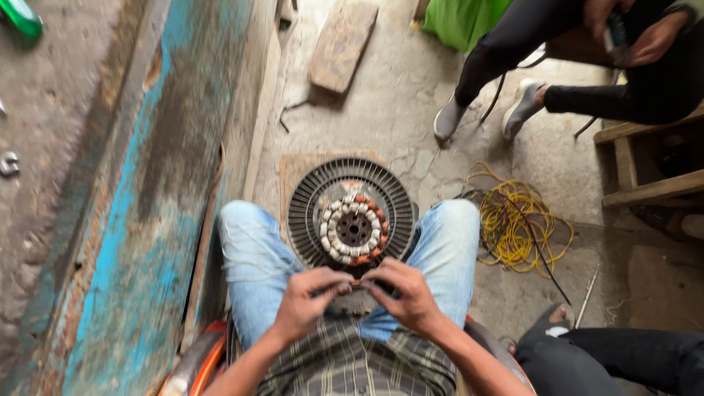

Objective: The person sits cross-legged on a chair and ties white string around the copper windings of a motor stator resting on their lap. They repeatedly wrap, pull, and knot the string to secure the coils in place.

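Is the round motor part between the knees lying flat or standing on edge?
Lying flat: the round motor part shows its full circular face to the camera, copper coils ringing the centre hub, between the knees.

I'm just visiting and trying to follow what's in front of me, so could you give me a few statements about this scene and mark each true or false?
1. Both hands, left hand and right hand, meet over the lap. True.
2. The round motor part lies between the knees. True.
3. The tangled wire on the floor is red. False: it is yellow.
4. The wooden plank leans on the motor part. False: it lies apart, farther off on the floor.
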